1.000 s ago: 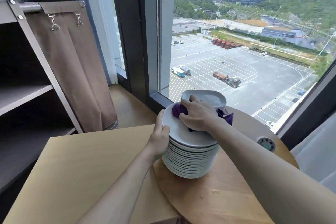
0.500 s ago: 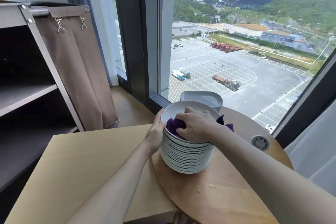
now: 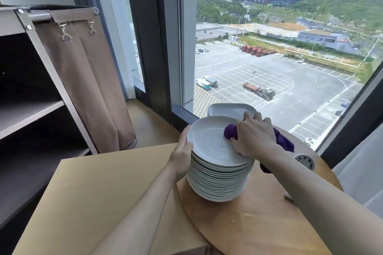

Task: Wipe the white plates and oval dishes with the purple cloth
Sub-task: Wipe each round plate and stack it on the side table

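On the round worktop [image 3: 259, 225] stands one stack of about fifteen white plates [image 3: 217, 184]. The left hand [image 3: 182, 151] rests flat against its left side. The right hand [image 3: 255, 136] grips one bunched purple cloth [image 3: 229, 131] on the top plate [image 3: 207, 141]. One oval dish [image 3: 228, 109] shows just beyond.

My right hand [image 3: 253, 136] covers most of the purple cloth [image 3: 230, 131] — its tail is lost behind my wrist. The oval dish [image 3: 226, 109] sits half hidden behind the plate stack [image 3: 217, 184].
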{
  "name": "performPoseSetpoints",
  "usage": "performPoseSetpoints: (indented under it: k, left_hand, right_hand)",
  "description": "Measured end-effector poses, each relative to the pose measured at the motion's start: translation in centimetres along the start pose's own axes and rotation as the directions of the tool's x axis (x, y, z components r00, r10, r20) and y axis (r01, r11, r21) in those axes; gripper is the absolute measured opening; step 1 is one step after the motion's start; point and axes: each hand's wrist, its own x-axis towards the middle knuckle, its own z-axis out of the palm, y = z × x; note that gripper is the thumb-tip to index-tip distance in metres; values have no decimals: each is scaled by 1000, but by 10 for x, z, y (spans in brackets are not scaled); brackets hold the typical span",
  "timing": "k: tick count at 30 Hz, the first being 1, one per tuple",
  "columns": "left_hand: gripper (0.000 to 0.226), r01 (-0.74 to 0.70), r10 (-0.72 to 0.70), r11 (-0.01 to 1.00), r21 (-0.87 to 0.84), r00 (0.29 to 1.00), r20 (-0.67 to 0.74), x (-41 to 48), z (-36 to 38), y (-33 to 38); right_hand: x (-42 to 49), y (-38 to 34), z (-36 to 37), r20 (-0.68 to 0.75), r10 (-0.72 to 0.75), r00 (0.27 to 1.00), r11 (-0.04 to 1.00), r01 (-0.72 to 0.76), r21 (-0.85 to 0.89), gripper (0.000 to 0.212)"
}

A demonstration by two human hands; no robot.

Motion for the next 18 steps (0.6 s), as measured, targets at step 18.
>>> performPoseSetpoints:
  k: [18]
  left_hand:
    - [48,7,-7,994,-112,1000,-2,0,3,-9]
  right_hand:
    - [23,-63,3,32,-216,976,919,192,343,45]
